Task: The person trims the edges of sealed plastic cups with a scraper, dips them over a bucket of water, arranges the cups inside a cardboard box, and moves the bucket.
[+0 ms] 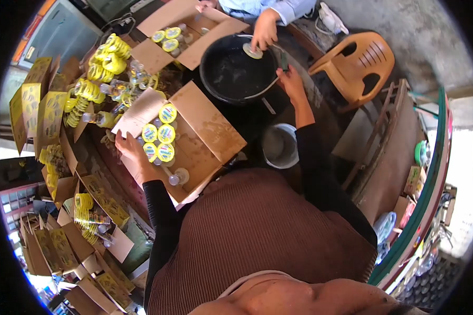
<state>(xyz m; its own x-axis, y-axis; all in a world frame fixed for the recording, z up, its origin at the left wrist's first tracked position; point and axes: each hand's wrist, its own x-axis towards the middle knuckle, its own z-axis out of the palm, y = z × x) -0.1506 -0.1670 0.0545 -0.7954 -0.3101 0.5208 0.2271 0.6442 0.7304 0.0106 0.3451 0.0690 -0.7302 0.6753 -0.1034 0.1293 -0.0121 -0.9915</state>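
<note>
My left hand (132, 150) rests at the left edge of an open cardboard box (207, 123), its fingers apart. Inside the box, several small containers with yellow-rimmed round lids (166, 134) stand grouped at the left, and a clear bottle-like piece (179, 177) lies near the bottom corner. My right hand (290, 81) is at the right rim of a black bucket (231, 68), with its fingers closed on the bucket's handle by a dark green grip (284, 60). Liquid shows in the bucket.
Across the bucket, another person's hand (265, 29) holds a round lid (252, 51) over the rim. Beyond is a second open box (147, 55). A grey pail (280, 146) stands near my right forearm, an orange chair (365, 65) at upper right. Yellow ring bundles (110, 55) and cartons crowd the left.
</note>
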